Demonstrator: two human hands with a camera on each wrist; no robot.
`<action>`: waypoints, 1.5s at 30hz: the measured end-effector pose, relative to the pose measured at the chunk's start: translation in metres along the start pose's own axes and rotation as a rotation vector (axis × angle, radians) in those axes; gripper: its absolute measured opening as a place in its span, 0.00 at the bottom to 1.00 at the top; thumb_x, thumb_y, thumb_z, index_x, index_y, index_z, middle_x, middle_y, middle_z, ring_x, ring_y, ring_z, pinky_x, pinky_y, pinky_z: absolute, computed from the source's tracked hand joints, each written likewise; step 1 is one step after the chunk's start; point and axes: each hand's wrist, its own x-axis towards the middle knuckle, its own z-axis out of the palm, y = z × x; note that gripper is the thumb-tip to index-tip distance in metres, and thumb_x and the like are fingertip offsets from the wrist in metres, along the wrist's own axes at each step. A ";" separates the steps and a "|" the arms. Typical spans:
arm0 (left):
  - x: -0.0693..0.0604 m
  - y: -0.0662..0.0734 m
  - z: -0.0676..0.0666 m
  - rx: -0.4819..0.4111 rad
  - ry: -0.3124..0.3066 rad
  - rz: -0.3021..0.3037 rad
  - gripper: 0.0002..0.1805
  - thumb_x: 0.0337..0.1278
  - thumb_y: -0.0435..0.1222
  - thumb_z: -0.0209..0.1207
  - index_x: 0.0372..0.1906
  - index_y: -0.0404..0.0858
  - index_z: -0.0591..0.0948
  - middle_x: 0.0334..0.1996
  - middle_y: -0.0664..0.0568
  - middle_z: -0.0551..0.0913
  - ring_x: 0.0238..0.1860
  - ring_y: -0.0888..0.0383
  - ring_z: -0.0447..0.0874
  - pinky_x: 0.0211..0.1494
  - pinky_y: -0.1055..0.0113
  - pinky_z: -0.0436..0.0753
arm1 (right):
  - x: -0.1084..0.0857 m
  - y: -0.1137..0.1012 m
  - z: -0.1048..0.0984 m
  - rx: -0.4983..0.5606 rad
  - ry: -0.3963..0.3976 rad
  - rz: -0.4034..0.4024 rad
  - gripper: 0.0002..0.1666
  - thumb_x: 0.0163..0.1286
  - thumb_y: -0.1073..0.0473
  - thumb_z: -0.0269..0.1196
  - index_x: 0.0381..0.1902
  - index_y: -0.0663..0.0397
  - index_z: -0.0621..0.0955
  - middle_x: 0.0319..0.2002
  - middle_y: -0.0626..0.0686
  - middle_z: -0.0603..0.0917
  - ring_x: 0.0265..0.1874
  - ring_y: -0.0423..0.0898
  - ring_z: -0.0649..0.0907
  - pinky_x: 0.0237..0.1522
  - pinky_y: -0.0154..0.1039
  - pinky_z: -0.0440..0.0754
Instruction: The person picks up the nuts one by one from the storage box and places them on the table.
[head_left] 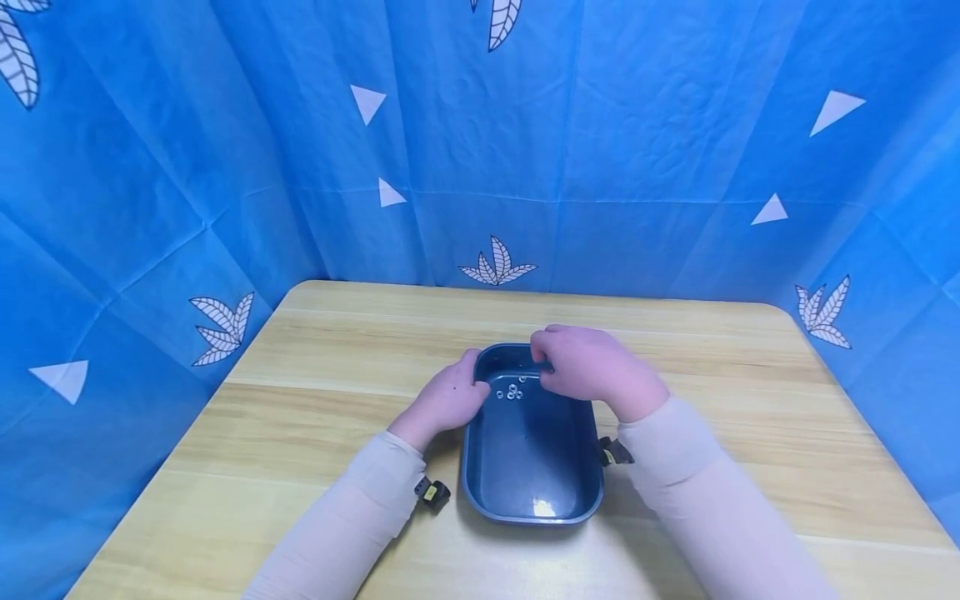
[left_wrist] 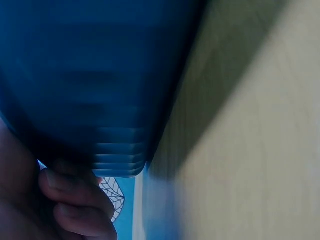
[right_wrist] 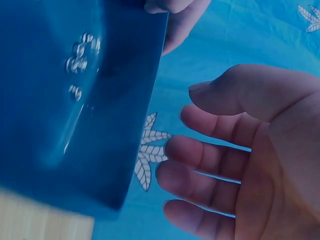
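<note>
A dark blue tray (head_left: 534, 467) lies lengthwise between the hands, its ribbed outer wall (left_wrist: 117, 150) filling much of the left wrist view. Several small shiny rings (head_left: 512, 392) rest inside near its far end, also visible as a loose cluster (right_wrist: 77, 65) in the right wrist view. The left hand (head_left: 448, 398) grips the tray's far left side, thumb at the rim and fingers (left_wrist: 82, 210) bent outside. Over the far right corner is the right hand (head_left: 596, 367); from the right wrist, its bent fingers (right_wrist: 195, 155) are spread beside the tray wall, holding nothing.
A light wooden table (head_left: 337, 417) extends around the tray. Blue curtains (head_left: 637, 150) with white leaf and triangle prints hang behind the table and at both sides. Small black devices are strapped at the left wrist (head_left: 435, 493) and the right wrist (head_left: 617, 451).
</note>
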 end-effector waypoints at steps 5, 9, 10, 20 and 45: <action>-0.001 0.001 -0.001 0.003 -0.004 0.009 0.34 0.72 0.41 0.50 0.78 0.38 0.59 0.68 0.43 0.74 0.62 0.48 0.76 0.66 0.46 0.73 | 0.008 -0.007 0.002 0.001 -0.024 -0.010 0.11 0.63 0.57 0.67 0.44 0.50 0.82 0.38 0.47 0.81 0.35 0.47 0.79 0.42 0.46 0.81; -0.001 0.000 -0.002 0.006 -0.005 0.020 0.32 0.72 0.41 0.50 0.77 0.38 0.61 0.63 0.44 0.78 0.52 0.51 0.79 0.60 0.48 0.77 | 0.015 -0.012 0.008 0.017 -0.056 -0.007 0.12 0.65 0.56 0.66 0.46 0.50 0.82 0.39 0.47 0.82 0.36 0.47 0.79 0.43 0.45 0.81; -0.001 0.000 -0.002 0.006 -0.005 0.022 0.32 0.72 0.41 0.50 0.76 0.38 0.61 0.61 0.45 0.78 0.51 0.51 0.79 0.59 0.49 0.78 | 0.016 -0.013 0.010 0.024 -0.063 -0.008 0.12 0.65 0.56 0.66 0.46 0.50 0.82 0.38 0.47 0.82 0.35 0.47 0.79 0.43 0.45 0.81; 0.000 0.002 -0.001 0.004 -0.016 0.038 0.29 0.73 0.39 0.49 0.74 0.37 0.63 0.53 0.47 0.80 0.44 0.52 0.78 0.49 0.55 0.79 | 0.029 -0.016 0.032 0.044 -0.149 0.005 0.09 0.66 0.58 0.65 0.44 0.49 0.82 0.34 0.45 0.82 0.33 0.46 0.79 0.38 0.42 0.79; 0.000 0.002 -0.001 0.002 -0.023 -0.006 0.32 0.74 0.41 0.47 0.78 0.38 0.58 0.61 0.44 0.77 0.44 0.50 0.79 0.47 0.54 0.79 | 0.043 -0.013 0.068 -0.085 -0.103 0.025 0.08 0.67 0.57 0.63 0.44 0.44 0.81 0.32 0.43 0.82 0.29 0.44 0.78 0.38 0.42 0.80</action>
